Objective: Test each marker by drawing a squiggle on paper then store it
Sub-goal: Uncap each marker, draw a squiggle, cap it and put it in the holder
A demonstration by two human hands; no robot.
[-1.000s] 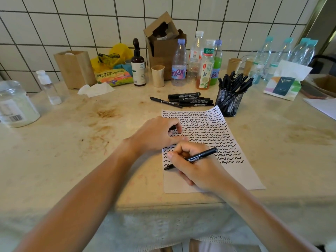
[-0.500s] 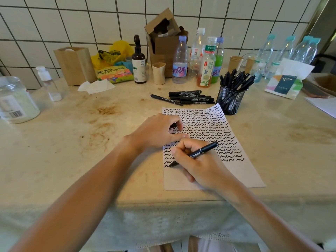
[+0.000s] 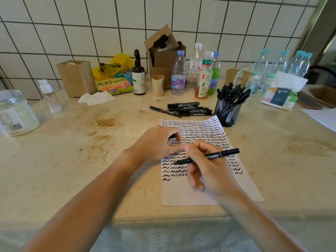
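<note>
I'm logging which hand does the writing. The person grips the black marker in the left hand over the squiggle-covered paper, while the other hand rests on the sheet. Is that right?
Not quite: the head view shows the right hand gripping the black marker over the squiggle-covered paper, while the left hand rests on the sheet.

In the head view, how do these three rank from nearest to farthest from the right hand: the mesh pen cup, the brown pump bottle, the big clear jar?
From the right hand:
1. Mesh pen cup, just beyond the paper's far right corner.
2. Brown pump bottle, at the back, left of centre.
3. Big clear jar, at the far left edge.
</note>
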